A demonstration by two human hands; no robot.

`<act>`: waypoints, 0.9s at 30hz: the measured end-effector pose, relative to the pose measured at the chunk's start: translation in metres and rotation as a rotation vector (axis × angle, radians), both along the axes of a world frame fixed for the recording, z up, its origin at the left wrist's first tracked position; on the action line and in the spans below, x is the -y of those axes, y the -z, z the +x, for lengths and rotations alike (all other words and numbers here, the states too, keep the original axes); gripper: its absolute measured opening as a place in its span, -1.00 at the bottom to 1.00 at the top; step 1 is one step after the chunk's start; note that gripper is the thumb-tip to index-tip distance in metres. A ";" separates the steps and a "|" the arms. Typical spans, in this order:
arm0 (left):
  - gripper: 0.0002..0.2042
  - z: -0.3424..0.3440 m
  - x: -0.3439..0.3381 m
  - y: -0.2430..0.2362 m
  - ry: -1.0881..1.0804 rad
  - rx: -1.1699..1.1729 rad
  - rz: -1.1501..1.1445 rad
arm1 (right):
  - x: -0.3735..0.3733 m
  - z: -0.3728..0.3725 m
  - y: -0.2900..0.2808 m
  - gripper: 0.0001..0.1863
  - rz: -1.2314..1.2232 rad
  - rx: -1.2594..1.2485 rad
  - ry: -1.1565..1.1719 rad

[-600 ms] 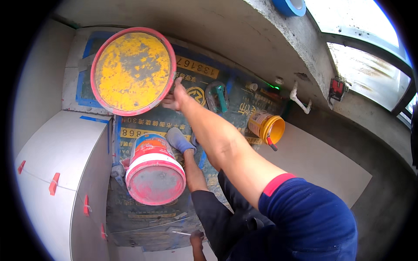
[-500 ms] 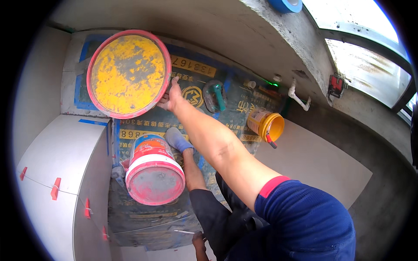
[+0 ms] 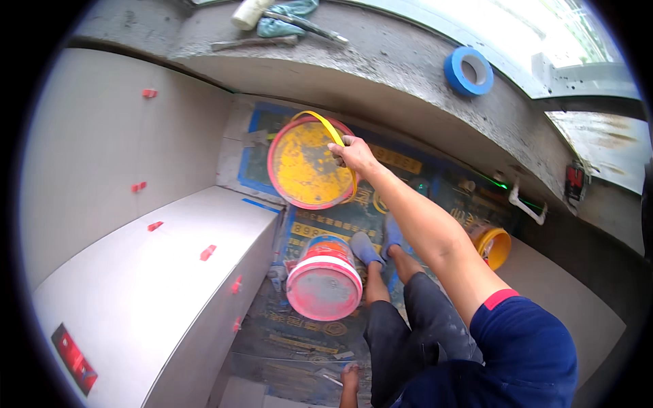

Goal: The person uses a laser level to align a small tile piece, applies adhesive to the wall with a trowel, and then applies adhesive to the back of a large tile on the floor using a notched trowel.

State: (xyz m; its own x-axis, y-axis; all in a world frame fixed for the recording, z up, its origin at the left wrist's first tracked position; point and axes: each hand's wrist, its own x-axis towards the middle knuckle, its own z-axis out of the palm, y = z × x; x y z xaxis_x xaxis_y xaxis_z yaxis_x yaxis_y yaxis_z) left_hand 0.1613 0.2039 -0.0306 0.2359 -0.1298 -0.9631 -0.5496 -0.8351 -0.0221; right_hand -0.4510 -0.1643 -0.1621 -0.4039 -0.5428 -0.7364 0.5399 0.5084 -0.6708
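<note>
Gripping curved yellow plastic handle (image 3: pixel 329 128) with right hand (image 3: pixel 352 154), the nearer one. Just left of that hand, over dark floor sheeting (image 3: pixel 284 334): round red-rimmed bucket (image 3: pixel 306 168), blotched yellow-grey on top, crossed obliquely by the handle. Well back: left hand (image 3: pixel 349 377); cannot tell whether open.

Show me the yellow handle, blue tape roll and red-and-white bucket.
Yellow handle (image 3: pixel 329 127), head view: its arched upper stretch.
Blue tape roll (image 3: pixel 454 73), head view: left side of its ring.
Red-and-white bucket (image 3: pixel 324 292), head view: its round top.
</note>
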 end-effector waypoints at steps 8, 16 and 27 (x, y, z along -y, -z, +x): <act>-0.76 -0.032 -0.036 -0.043 -0.214 0.043 0.005 | 0.008 0.069 -0.015 -0.49 0.356 -0.023 -0.250; -0.77 0.009 -0.035 -0.026 0.026 -0.096 -0.084 | -0.048 0.093 -0.035 -0.59 0.267 -0.091 -0.153; -0.79 0.070 0.114 -0.010 1.061 -0.445 -0.213 | -0.252 0.143 -0.146 -0.52 0.499 -0.189 -0.115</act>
State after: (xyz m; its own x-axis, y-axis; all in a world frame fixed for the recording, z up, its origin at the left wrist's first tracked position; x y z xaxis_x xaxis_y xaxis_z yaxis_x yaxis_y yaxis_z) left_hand 0.2315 0.0901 -0.0210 -0.4400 -0.2278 -0.8686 -0.8976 0.0831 0.4329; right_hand -0.3084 0.0876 -0.0162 -0.5125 -0.1946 -0.8363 0.3553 0.8386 -0.4129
